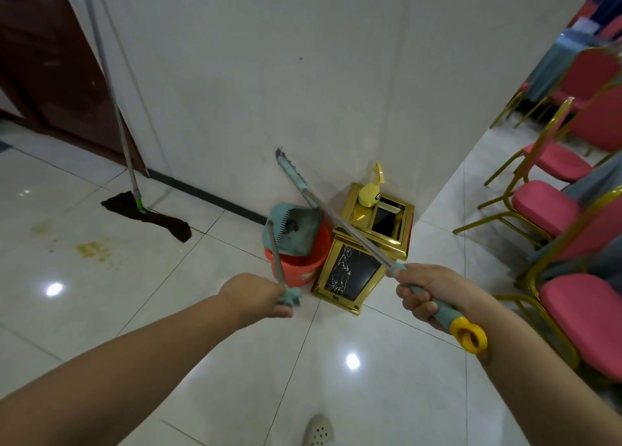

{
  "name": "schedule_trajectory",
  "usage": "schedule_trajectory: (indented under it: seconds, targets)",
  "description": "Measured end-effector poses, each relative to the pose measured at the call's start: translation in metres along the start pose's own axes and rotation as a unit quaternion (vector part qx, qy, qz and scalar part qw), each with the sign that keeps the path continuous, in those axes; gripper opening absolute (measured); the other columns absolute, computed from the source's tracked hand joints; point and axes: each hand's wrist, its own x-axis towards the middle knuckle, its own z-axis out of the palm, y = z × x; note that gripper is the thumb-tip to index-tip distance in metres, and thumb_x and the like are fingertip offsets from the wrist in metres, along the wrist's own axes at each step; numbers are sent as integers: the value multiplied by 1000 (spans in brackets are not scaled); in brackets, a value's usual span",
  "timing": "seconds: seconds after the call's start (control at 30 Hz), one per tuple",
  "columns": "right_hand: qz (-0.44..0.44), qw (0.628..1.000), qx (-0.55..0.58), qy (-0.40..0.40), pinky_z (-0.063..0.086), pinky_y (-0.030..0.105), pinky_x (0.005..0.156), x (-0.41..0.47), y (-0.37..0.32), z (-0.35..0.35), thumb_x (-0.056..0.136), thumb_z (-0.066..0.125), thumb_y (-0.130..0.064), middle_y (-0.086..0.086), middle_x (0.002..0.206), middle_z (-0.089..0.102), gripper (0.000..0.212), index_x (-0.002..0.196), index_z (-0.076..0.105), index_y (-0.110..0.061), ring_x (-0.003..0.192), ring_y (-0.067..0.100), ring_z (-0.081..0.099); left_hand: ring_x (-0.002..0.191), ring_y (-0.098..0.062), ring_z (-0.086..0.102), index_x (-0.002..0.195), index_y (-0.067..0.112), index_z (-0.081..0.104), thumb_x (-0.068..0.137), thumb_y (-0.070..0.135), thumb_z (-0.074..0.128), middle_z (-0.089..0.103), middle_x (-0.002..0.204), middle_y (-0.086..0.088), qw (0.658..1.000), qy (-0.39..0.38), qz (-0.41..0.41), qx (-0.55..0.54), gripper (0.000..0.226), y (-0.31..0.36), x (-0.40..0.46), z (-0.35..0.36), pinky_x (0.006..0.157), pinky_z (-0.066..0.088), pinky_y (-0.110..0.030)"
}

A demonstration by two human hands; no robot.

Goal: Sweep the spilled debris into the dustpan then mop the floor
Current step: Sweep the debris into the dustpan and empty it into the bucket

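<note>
The left hand [259, 295] was curled round the top end of the dustpan handle [278, 260], with the teal grip piece showing just past its fingers. From there the thin shaft ran up and away to the dustpan [296, 231], which sat tilted over the mouth of the orange bucket [303, 263], its pan face dark with dirt. The right hand [427, 295] was wrapped round the teal grip of the broom handle [350, 233], the yellow hanging loop [469, 338] sticking out behind the wrist; the shaft crossed above the gold bin [356, 277] and its teal head end [292, 172] rested up against the white wall [269, 75].

Judging by this, the sweeping looked done or close to it, the pan apparently being emptied or parked at the bucket. Mopping seemed not yet begun: yellowish stains [94, 250] lay on the floor tiles [134, 294] well left of both hands, and the mop [134, 189] leaned untouched against the wall beyond them, its dark cloth [148, 216] spread on the floor. No loose debris could be made out on the tiles
</note>
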Motion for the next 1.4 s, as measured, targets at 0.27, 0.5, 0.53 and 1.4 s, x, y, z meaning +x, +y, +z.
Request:
schedule_trajectory:
  seconds: [0.27,0.5,0.53,1.4]
  targets:
    - [3,999,-38,-16,39,14,29,-6,3,42,95,54,-15,6,52,50,21,114,51,-7,28,7,42,53,-5,47,71,28,42,89,63,31,49,58,10,897,248,-203,-304,41,-18,-37,-17,44,30,-23]
    - [52,996,-48,-52,37,12,27,-7,0,100,93,48,-6,6,54,47,13,104,48,0,27,7,42,53,-19,50,68,17,51,91,60,34,53,59,-6,718,329,-308,-530,51,-11,-86,-1,49,42,-35]
    - [66,995,-47,-60,36,11,27,-7,-1,110,93,46,-5,5,52,47,8,98,49,0,26,6,42,54,-19,49,69,18,51,92,59,34,52,60,-5,705,324,-318,-545,49,-10,-93,5,50,42,-35]
    - [279,946,-151,-69,39,13,30,44,92,241,92,38,-2,11,60,50,12,90,48,5,31,7,46,49,-6,52,61,22,48,98,44,33,51,50,4,702,146,-396,-574,46,27,-139,176,44,35,-18]
